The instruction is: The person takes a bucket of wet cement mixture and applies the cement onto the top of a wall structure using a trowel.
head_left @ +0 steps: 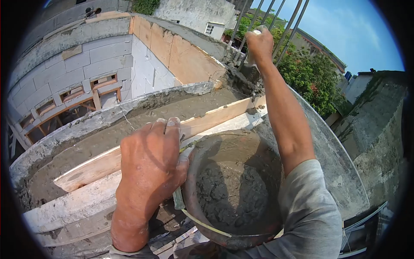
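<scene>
My left hand [151,162] is at the near left side of a round bucket [192,181], fingers curled in front of a wooden board [207,123]. The bucket's thin handle [205,223] runs under the thumb into this grip; the fingertips are hidden. Wet grey mortar [233,194] lies inside the bucket. My right hand [260,45] is stretched far forward and raised, closed around a tool with a pale rounded handle end [257,32]. Most of that tool is hidden behind the hand, so its kind is unclear. Below it is a lumpy mortar patch [248,80] near upright rods.
Upright steel rods [286,30] rise beside my right hand. Wet mortar [86,149] fills a channel left of the board. Further left stands a block wall [77,64] with openings, beside plywood panels [172,49]. A grey slab [319,151] lies right of the bucket.
</scene>
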The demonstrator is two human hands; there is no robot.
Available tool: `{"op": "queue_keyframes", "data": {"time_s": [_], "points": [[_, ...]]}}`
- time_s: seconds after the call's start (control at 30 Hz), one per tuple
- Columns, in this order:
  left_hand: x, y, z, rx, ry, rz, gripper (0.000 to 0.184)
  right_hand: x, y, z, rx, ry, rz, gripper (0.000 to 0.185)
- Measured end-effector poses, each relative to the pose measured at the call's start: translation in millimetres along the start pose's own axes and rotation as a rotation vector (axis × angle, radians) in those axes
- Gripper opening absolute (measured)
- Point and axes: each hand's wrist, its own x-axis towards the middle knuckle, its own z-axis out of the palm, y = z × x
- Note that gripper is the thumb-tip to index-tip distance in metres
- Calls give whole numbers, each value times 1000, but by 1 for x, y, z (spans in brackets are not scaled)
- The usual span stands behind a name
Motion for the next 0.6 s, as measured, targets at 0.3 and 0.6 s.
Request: {"op": "queue_keyframes", "data": {"time_s": [0.3, 0.6], "points": [[5, 8, -8, 181, -98, -10, 54, 2, 7, -10, 22, 54, -46, 38], [3, 2, 0, 145, -38, -14, 59, 12, 3, -29, 46, -131, 27, 43]]}}
